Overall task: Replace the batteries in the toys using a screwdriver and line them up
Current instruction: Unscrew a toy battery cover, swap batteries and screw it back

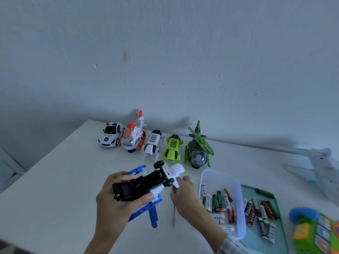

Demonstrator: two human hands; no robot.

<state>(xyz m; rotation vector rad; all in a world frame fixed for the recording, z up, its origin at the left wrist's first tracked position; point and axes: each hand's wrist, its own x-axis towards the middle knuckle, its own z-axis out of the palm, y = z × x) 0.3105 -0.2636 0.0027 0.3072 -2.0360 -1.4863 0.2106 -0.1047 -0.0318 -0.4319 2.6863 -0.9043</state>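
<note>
Left hand (117, 197) grips the upturned blue-white helicopter (146, 182), right hand (185, 197) pinches the screwdriver (173, 208) beside the battery tub (238, 195), behind them a car (111, 134) marked "POLICE".

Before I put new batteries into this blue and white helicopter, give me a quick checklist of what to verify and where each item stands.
1. Toy held steady: ok, left hand grips the blue and white helicopter belly up.
2. Battery bay open: ok, the black compartment looks uncovered.
3. Bay emptied of old cells: cannot tell, too dark inside.
4. Right hand free: not ok, it holds the screwdriver.
5. Batteries within reach: ok, the white tray holds several, beside the right hand.
6. Which cells are fresh: cannot tell.
</note>
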